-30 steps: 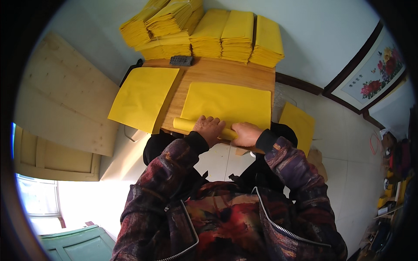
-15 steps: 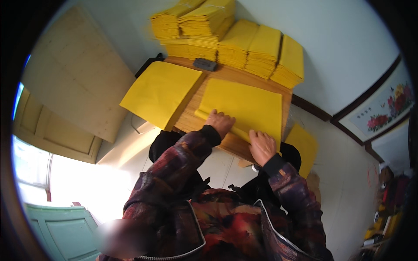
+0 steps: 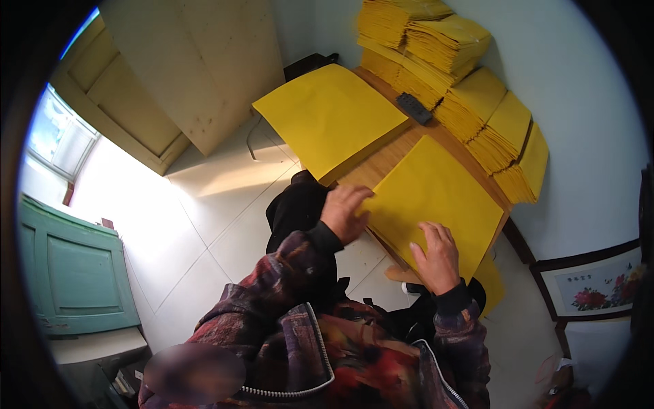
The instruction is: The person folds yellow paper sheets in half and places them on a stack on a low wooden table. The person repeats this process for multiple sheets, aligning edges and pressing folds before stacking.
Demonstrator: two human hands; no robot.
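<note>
A flat yellow sheet point(image 3: 443, 194), paper or felt by its look, lies on the wooden table point(image 3: 385, 158) in front of me. At its near left corner is my left hand point(image 3: 346, 213), fingers curved and apart, with nothing seen in it. Over the near edge my right hand point(image 3: 437, 258) is open, thumb spread away from the fingers. Whether the fingertips touch the sheet I cannot tell. Left of it sits a thick stack of similar yellow sheets point(image 3: 334, 116). A dark grey block point(image 3: 413, 108) lies at the table's far side.
Tied bundles of folded yellow pieces point(image 3: 470, 109) are piled along the far edge by the wall. More yellow material point(image 3: 490, 286) shows below the table's right side. Wooden boards point(image 3: 197, 61) lean at the left, above a green cabinet point(image 3: 78, 269). A framed flower picture point(image 3: 593, 283) stands at right.
Both hands have let go of the sheet's near edge, which was curled up under them and now lies flatter. My view has swung left, so the table appears turned and further right.
</note>
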